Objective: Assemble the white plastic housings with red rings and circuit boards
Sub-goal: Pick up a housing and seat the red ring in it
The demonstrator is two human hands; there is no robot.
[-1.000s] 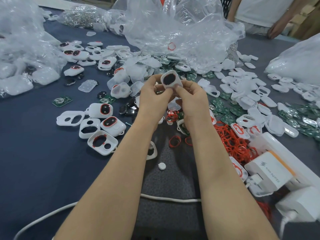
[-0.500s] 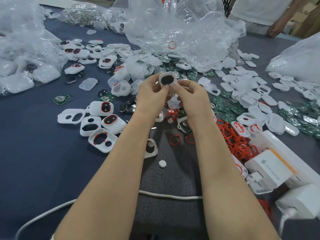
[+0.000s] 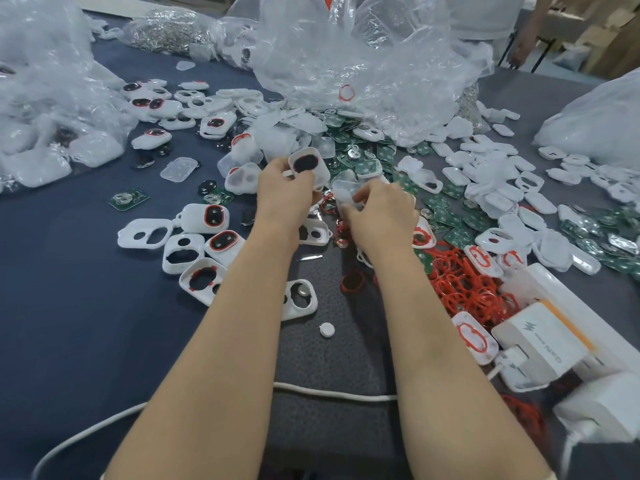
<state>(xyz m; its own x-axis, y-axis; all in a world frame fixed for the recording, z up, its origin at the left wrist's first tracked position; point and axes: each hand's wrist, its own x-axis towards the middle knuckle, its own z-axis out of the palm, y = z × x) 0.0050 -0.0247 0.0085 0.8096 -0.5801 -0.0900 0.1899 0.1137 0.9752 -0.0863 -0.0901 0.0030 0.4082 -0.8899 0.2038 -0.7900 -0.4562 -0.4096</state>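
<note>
My left hand [image 3: 282, 190] grips a white plastic housing [image 3: 309, 167] with a dark oval window rimmed in red, held up over the table's middle. My right hand [image 3: 379, 213], just to its right and lower, pinches a translucent white cover piece [image 3: 346, 190]. A heap of red rings [image 3: 467, 289] lies to the right of my right forearm. Green circuit boards [image 3: 446, 216] are scattered beyond my hands and to the right. Several white housings, some with red rings fitted [image 3: 216, 216], lie left of my left arm.
Crumpled clear plastic bags [image 3: 353, 60] fill the back and the left [image 3: 45, 109] of the table. A white power strip with plugged adapters [image 3: 543, 337] sits at the right front, its white cable [image 3: 332, 393] crossing under my arms. Another person stands at the far right [image 3: 523, 46].
My hands have parted. The left keeps the housing alone, and the right has dropped lower to the right and now pinches a translucent cover piece.
</note>
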